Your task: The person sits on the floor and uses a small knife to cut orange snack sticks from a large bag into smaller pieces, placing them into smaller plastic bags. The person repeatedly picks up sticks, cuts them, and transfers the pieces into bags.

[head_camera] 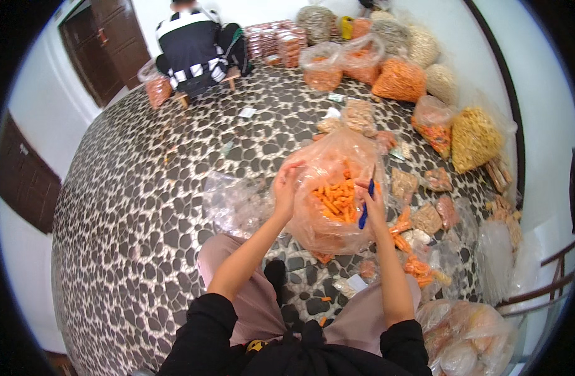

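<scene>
A large clear plastic bag (325, 239) of orange stick-shaped snacks (337, 199) stands on the floor before me, its mouth spread open. My left hand (287, 185) is against the bag's left side with curved fingers; whether it pinches the plastic is unclear. At the right side of the mouth, my right hand (371, 199) holds a blue-handled knife (363, 217), blade pointing away from me. The fingers of that hand partly cover the handle and are close to the snacks. A flattened sheet of clear plastic (236, 204) lies left of the bag.
Small snack packets (426, 218) and orange snack bundles (417, 271) litter the floor at right. Large filled bags (400, 80) line the right wall. A filled plastic bag (466, 338) is near my right side. Another person (188, 51) sits by stacked packs (275, 40).
</scene>
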`<action>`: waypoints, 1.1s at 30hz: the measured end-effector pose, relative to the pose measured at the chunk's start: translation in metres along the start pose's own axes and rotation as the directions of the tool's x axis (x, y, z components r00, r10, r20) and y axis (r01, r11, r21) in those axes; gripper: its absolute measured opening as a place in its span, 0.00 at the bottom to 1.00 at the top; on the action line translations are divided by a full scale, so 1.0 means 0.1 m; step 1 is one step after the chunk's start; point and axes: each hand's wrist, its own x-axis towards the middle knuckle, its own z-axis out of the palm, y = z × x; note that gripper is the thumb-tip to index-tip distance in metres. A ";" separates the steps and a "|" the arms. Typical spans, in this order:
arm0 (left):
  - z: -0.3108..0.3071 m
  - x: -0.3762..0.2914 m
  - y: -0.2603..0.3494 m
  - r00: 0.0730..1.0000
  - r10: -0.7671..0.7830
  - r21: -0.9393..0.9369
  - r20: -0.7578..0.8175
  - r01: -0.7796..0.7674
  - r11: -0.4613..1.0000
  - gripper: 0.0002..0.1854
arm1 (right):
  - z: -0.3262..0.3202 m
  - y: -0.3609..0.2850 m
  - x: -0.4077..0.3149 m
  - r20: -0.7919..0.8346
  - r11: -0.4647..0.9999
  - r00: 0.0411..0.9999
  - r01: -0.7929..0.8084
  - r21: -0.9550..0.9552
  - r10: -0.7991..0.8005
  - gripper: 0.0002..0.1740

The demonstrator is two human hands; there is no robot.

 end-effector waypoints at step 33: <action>0.99 -0.68 -0.86 0.831 0.025 0.790 0.556 -0.537 0.296 0.29 | -1.15 0.71 -0.08 -0.567 0.926 0.823 -0.230 -0.300 0.021 0.22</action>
